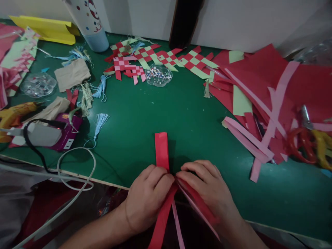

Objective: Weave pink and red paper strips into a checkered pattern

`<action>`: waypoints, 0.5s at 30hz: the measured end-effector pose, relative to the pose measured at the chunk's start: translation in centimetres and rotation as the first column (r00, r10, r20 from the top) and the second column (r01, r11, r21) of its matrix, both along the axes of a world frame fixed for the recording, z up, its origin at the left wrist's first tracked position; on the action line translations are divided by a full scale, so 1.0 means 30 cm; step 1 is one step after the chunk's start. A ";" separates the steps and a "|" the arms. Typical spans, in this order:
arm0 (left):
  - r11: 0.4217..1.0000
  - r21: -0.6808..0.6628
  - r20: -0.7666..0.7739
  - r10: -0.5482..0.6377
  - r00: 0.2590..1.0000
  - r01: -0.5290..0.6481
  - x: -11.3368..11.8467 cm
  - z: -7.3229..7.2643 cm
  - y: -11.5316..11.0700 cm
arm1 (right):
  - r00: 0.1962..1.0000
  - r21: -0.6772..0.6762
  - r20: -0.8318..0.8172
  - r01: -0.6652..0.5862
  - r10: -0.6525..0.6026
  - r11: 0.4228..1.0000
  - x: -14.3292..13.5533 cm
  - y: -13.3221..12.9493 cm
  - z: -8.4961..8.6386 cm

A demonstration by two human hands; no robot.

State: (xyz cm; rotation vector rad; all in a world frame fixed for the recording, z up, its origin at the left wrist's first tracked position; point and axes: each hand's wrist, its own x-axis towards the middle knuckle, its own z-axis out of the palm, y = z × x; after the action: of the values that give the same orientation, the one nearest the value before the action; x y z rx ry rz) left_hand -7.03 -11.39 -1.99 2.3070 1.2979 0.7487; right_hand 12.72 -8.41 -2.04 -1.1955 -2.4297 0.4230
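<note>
My left hand [150, 195] is closed on red paper strips [162, 148] at the near edge of the green table. One red end sticks up beyond the fingers, and another hangs down toward me. My right hand [207, 185] pinches the same bundle from the other side. Beneath its fingers a red strip and a pink strip [177, 221] slant downward. Where the strips cross is hidden behind my fingers, so I cannot tell how they are folded together.
Woven red-and-green paper fish [195, 58] and a dish of googly eyes [158, 75] lie at the back. Right are red sheets [261, 79], pink strips [275, 107] and scissors [302, 145]. Left are tassels [100, 124], a purple power strip [68, 133], cables and a yellow glue gun [18, 112].
</note>
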 end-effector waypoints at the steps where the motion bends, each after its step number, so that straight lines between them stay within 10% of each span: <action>1: 1.000 0.001 -0.001 0.003 1.000 -0.003 -0.001 -0.002 -0.001 | 1.000 0.024 0.005 0.015 -0.015 1.000 -0.007 0.001 -0.001; 15: 0.994 0.044 -0.073 0.101 0.992 -0.098 0.021 -0.018 -0.008 | 0.995 0.013 -0.096 -0.035 0.036 0.999 0.053 -0.031 -0.038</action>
State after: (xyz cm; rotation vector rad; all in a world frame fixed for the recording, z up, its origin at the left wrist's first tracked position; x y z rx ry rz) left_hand -6.39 -11.62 -2.53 2.3363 1.4538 0.7322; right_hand 14.31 -9.35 -3.17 -1.1029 -2.3705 0.4660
